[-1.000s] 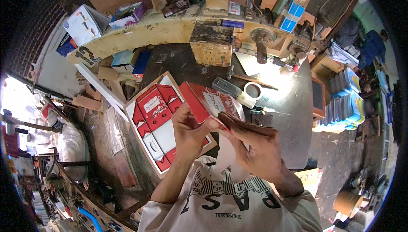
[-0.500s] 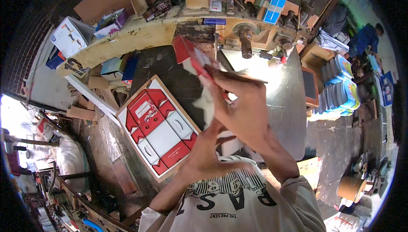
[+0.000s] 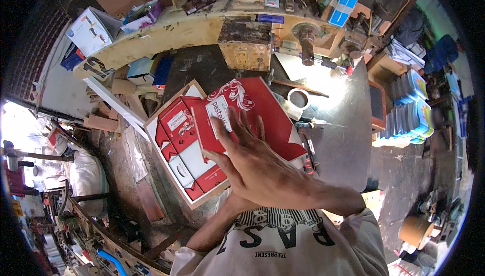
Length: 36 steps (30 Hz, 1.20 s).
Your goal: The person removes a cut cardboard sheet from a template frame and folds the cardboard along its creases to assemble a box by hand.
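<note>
A red printed cardboard piece (image 3: 273, 124) with white swirls and a white label is tilted in front of me, overlapping the right part of a wooden-edged tray (image 3: 151, 130). Across its face lies my right hand (image 3: 257, 162), palm down with the fingers spread. My left hand (image 3: 237, 204) is low beside the tray, mostly covered by the right hand and forearm, so its fingers do not show. Inside the tray is a red-and-white printed carton sheet (image 3: 182, 144) with cut flaps and creases.
On the metal table at the right stand a white round container (image 3: 298, 98) and a thin wooden stick (image 3: 300, 87). A machine beam (image 3: 166, 36) crosses the far side, with a wooden block (image 3: 246, 48) in front. Stacked blue-white printed sheets (image 3: 404, 109) stand at the right.
The red cardboard piece has come down and left from an edge-on tilt to face me over the tray. My right hand has opened from a grip to flat fingers. The view has shifted slightly.
</note>
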Each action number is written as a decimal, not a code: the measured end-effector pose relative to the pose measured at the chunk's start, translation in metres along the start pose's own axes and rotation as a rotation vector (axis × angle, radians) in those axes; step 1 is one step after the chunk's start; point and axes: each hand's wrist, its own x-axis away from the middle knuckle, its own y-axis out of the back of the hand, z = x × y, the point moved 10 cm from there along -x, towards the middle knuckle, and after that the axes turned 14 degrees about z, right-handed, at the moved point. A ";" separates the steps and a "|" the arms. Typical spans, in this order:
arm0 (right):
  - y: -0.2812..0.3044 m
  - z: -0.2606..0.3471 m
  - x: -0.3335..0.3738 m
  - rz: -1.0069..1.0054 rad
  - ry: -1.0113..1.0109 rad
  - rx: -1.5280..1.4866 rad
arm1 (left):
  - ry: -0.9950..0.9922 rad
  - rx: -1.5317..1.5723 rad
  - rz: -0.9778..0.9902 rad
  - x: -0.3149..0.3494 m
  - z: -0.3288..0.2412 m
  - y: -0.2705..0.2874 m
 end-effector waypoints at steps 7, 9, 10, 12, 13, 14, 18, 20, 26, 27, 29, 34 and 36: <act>-0.004 -0.070 -0.008 0.100 -0.099 -0.867 | -0.227 0.322 -0.174 -0.013 -0.024 0.011; -0.029 -0.085 -0.003 0.206 -0.254 -1.020 | -0.250 0.251 -0.154 -0.008 -0.024 0.014; -0.040 -0.087 -0.004 0.157 -0.165 -1.027 | -0.254 0.249 -0.159 -0.007 -0.024 0.014; -0.039 -0.081 -0.003 0.113 -0.072 -1.030 | -0.151 0.601 -0.369 0.003 0.002 0.028; -0.031 -0.077 -0.004 0.077 -0.045 -1.156 | -0.153 0.605 -0.379 0.004 0.003 0.032; -0.021 -0.073 -0.003 0.041 -0.018 -1.281 | -0.098 0.528 -0.426 0.008 0.005 0.040; 0.035 -0.045 0.018 -0.021 0.171 -0.305 | -0.046 0.411 -0.513 0.018 -0.009 0.051; 0.029 -0.044 0.019 -0.012 0.127 -0.320 | -0.230 0.411 -0.414 0.017 -0.014 0.054; 0.016 -0.042 0.027 0.071 0.119 -0.344 | -0.234 0.373 -0.442 0.031 0.016 0.066; 0.018 -0.037 0.029 0.058 0.146 -0.351 | -0.354 0.346 -0.473 0.032 0.004 0.064; 0.017 -0.032 0.028 0.086 0.112 -0.366 | -0.298 0.522 -0.402 0.032 0.022 0.067; 0.020 -0.030 0.023 0.049 0.100 -0.397 | -0.372 1.007 -0.194 0.007 0.020 0.051; 0.019 -0.040 0.024 0.009 0.029 -0.440 | -0.323 0.868 -0.289 0.009 0.023 0.059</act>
